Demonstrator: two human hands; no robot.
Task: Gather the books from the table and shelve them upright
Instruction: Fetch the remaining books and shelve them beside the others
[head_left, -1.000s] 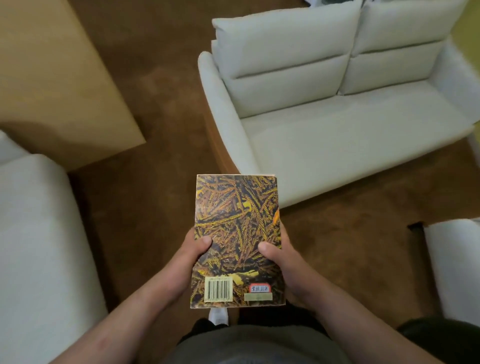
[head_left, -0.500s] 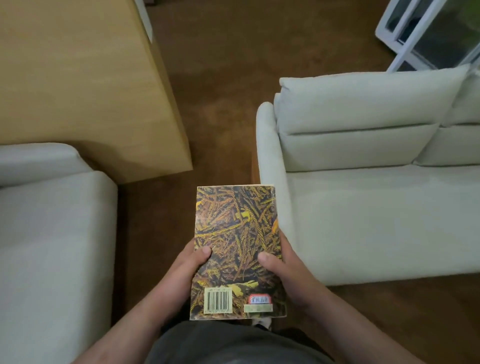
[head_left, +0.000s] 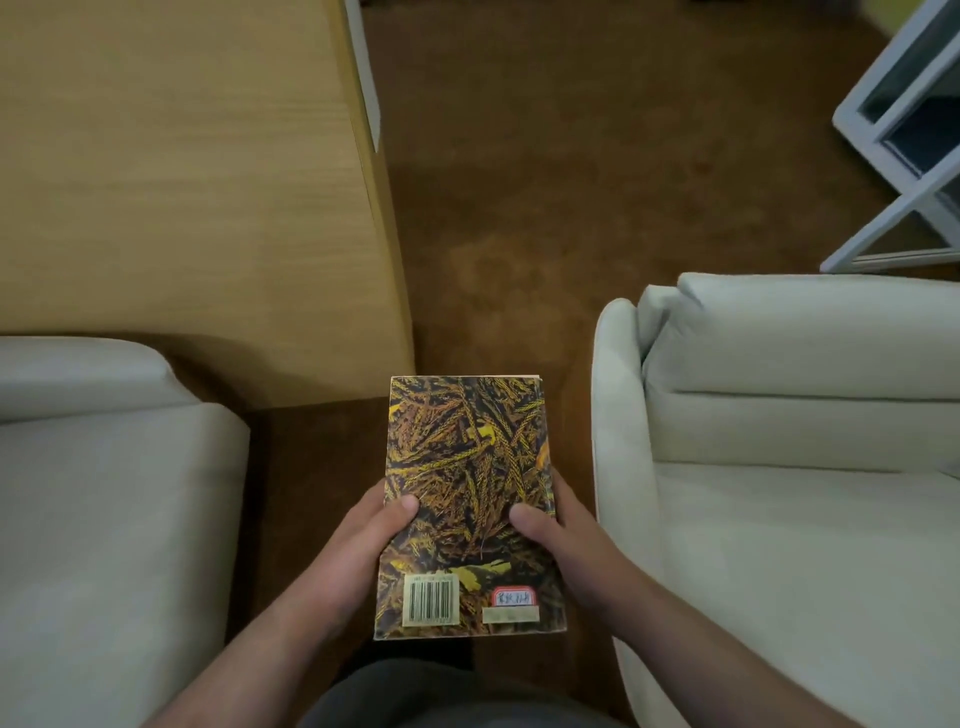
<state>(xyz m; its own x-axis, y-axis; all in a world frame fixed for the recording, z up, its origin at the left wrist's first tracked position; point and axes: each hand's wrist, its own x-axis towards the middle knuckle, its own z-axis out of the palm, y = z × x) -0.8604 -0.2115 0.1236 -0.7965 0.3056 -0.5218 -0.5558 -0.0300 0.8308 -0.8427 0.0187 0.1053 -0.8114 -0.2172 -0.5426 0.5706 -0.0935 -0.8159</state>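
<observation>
Plainly, in the head view, a person is holding a paperback book (head_left: 467, 467) in both hands, level and back cover up, over the brown carpet (head_left: 571, 182) just off the nearest corner of the wooden cabinet (head_left: 182, 182). The left hand (head_left: 358, 556) is gripping the book's left edge and the right hand (head_left: 576, 545) is gripping its right edge. Each thumb is lying flat on the cover, pointing inward, and is pinching the book against the fingers tucked beneath it. Those lower fingers are hiding under the book, so whether they are spread or pressed together cannot be told.

A barcode sticker (head_left: 431, 597) and a red label (head_left: 513, 596) are showing near the cover's lower edge, closest to the person's body, and the cover is showing a pattern of yellow wheat ears on a dark ground.

A pale sofa (head_left: 779, 467) is standing to the right of the cabinet, across a strip of carpet. Another pale upholstered seat (head_left: 104, 519) is sitting just in front of the cabinet, on its near side. A white frame (head_left: 909, 130) is leaning far to the cabinet's right, beyond the sofa
</observation>
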